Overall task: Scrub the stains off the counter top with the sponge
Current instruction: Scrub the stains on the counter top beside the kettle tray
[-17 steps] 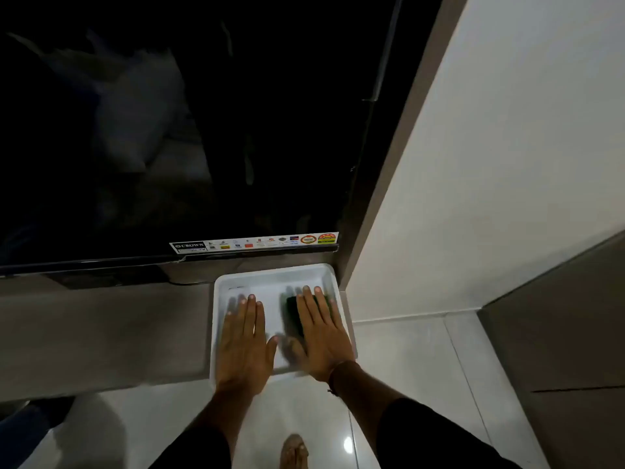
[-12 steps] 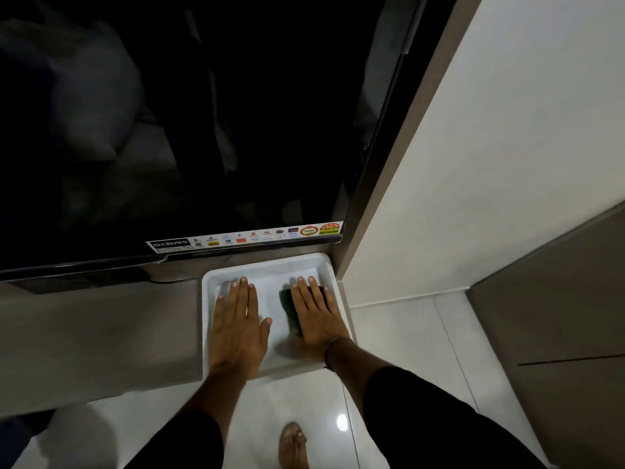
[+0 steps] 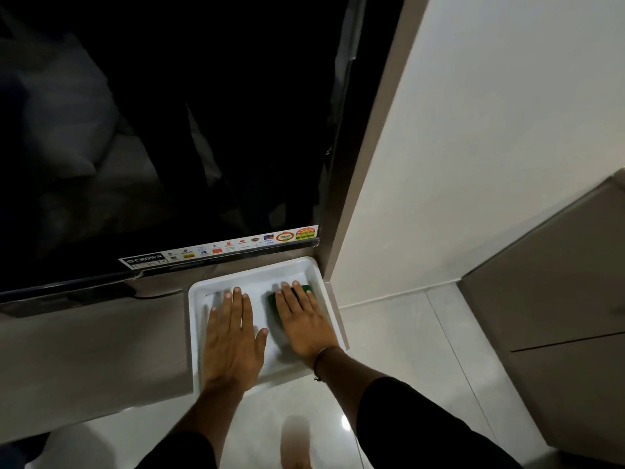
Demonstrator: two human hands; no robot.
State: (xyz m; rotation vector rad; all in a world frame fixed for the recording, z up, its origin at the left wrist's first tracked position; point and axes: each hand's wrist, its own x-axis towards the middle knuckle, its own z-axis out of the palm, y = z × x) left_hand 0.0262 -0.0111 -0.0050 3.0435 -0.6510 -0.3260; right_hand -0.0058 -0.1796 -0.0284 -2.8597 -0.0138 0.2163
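A white tray (image 3: pixel 257 274) lies on the grey counter top (image 3: pixel 94 350), at its right end under a television. My right hand (image 3: pixel 304 323) presses flat on a green sponge (image 3: pixel 273 301) inside the tray's right half; only the sponge's left and far edges show past my fingers. On the tray's left half my left hand (image 3: pixel 231 336) rests flat, fingers slightly apart, holding nothing. I cannot make out any stains in the dim light.
A big black television (image 3: pixel 169 130) with a sticker strip (image 3: pixel 220 248) stands just behind the tray. A brown panel edge (image 3: pixel 365 147) and a white wall (image 3: pixel 490 130) close the right side. Below are glossy white floor tiles (image 3: pixel 406 350), my foot (image 3: pixel 296 441) and a grey cabinet (image 3: pixel 558 299).
My right hand has pushed the sponge away from me toward the tray's far right corner. The left hand stays flat on the tray. The camera has shifted a little.
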